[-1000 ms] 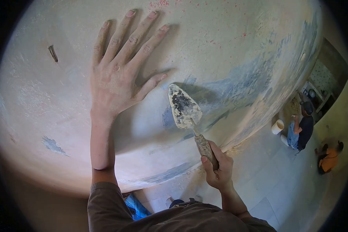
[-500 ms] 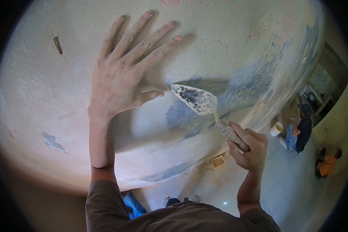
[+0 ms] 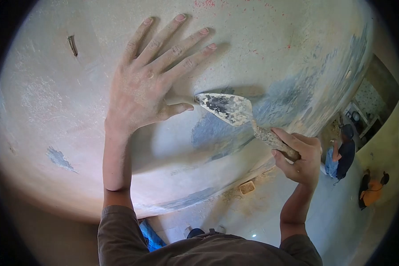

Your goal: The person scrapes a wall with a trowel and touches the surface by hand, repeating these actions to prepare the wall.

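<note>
My left hand point(image 3: 142, 84) lies open on the pale wall point(image 3: 177, 168), its fingers spread and dusty. My right hand point(image 3: 299, 155) is closed round the crusted handle of a pointed trowel point(image 3: 228, 107). The trowel's blade, spotted with dark and whitish residue, has its tip at the wall just right of my left thumb. Grey-blue patches point(image 3: 283, 97) mark the wall around and beyond the blade.
A small slot point(image 3: 72, 45) is in the wall at upper left. On the floor below are a rectangular container point(image 3: 247, 187) and blue material point(image 3: 153, 237). Two people, one in dark clothing point(image 3: 345, 153) and one in orange point(image 3: 371, 193), are at the right.
My right hand has moved right, and the trowel's handle end has swung right with its blade flatter. The tip stays near my left thumb. My left hand appears slightly further right in view.
</note>
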Demonstrator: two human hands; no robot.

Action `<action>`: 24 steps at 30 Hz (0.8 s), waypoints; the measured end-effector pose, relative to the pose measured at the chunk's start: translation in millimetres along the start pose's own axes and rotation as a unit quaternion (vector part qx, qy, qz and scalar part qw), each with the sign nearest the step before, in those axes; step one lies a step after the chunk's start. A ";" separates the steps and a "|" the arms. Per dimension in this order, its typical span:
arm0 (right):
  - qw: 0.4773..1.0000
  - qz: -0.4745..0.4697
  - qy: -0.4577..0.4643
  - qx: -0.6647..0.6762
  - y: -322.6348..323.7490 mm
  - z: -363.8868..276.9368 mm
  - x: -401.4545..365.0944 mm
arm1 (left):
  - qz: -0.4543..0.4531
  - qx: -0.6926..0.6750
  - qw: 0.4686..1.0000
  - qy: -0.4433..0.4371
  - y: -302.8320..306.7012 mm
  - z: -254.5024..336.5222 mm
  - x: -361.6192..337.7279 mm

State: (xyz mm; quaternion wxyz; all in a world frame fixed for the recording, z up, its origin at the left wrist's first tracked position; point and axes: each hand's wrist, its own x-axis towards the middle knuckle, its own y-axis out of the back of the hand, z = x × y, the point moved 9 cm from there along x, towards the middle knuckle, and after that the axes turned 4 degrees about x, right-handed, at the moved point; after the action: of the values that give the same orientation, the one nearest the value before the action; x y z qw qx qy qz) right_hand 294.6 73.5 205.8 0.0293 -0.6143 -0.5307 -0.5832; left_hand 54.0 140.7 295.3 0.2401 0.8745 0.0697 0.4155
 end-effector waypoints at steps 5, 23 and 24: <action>1.000 0.016 0.015 0.000 5.4 1.9 4.5 | 0.005 0.011 1.000 -0.001 -2.4 -0.3 0.1; 0.998 -0.010 0.004 -0.065 8.9 -19.3 5.4 | -0.009 0.021 1.000 0.004 -4.4 1.3 1.0; 0.998 -0.011 0.000 -0.065 6.7 -22.5 3.2 | -0.005 0.024 1.000 0.002 -4.8 1.4 1.2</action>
State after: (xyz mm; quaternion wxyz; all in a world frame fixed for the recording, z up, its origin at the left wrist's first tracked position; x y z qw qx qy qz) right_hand 283.0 57.8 219.2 -0.0179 -0.6091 -0.4984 -0.6167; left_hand 56.2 144.8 293.1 0.2212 0.8789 0.0842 0.4142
